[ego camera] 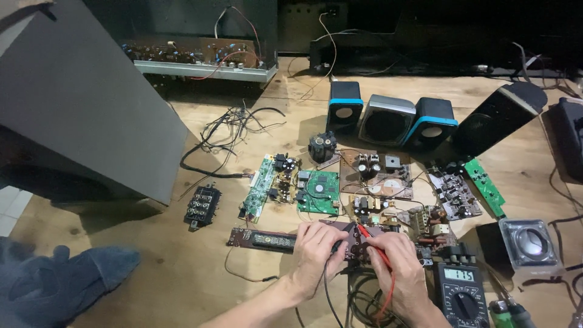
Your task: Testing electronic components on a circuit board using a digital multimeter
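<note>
Beside the multimeter, the right hand is pinching a red probe, the left hand a black probe; either tip could slip across the brown board, bridging contacts

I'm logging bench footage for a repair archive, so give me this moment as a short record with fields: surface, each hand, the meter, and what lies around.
surface: wooden floor
left hand: holds a black probe down on the long dark circuit board
right hand: holds a red probe, tip on the same board
meter: black multimeter right of the right hand, display lit
around: green circuit board, brown circuit board, blue-trimmed speakers, grey cabinet
</note>
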